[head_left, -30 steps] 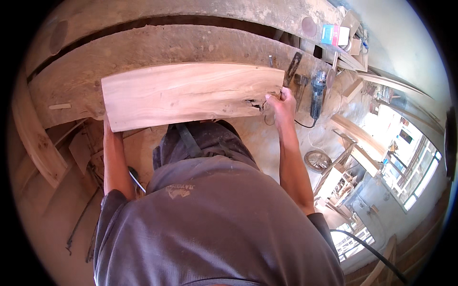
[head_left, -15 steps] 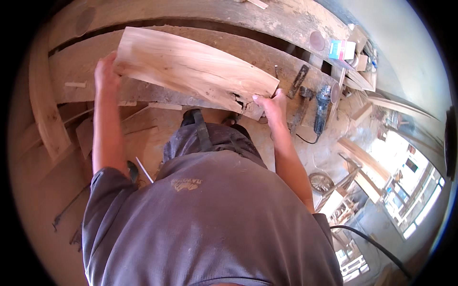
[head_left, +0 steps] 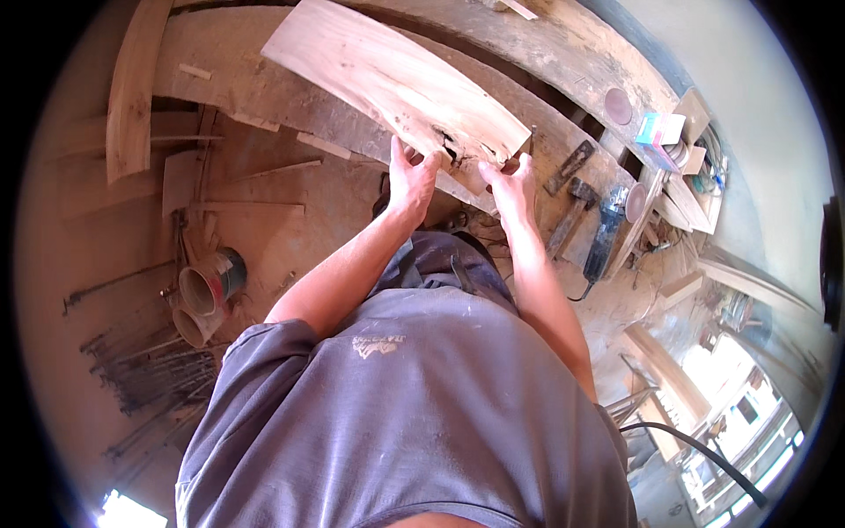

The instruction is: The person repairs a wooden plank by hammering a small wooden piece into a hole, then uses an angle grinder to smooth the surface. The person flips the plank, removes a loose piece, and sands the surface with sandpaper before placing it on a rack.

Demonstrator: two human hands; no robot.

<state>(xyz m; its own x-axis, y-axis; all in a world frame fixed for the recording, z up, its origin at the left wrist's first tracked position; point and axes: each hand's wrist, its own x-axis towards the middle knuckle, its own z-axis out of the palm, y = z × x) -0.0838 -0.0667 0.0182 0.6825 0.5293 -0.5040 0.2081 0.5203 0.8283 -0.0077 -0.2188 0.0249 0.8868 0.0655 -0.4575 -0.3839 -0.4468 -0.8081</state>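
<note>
A pale wooden board [head_left: 378, 70] lies slantwise over the workbench [head_left: 238, 53], its far end up to the left. Near its right end, the edge closest to me has a dark, cracked knot hole. My left hand [head_left: 412, 180] grips that edge just left of the crack, thumb toward the hole and fingers under the wood. On the other side of the crack my right hand [head_left: 513, 189] holds the board near its right corner, thumb on top. The fingers beneath the board are partly hidden.
Right of the board lie an angle grinder [head_left: 607, 229] with a cord, a hammer [head_left: 572, 211] and a dark flat block [head_left: 570, 167]. Beyond them are a small box [head_left: 658, 128] and a sanding disc [head_left: 618, 106]. Buckets [head_left: 211, 282] and metal clamps [head_left: 150, 370] stand on the left.
My left hand has left the board's far left end and now grips its near edge beside the crack. The right hand still holds the right end. The view has shifted.
</note>
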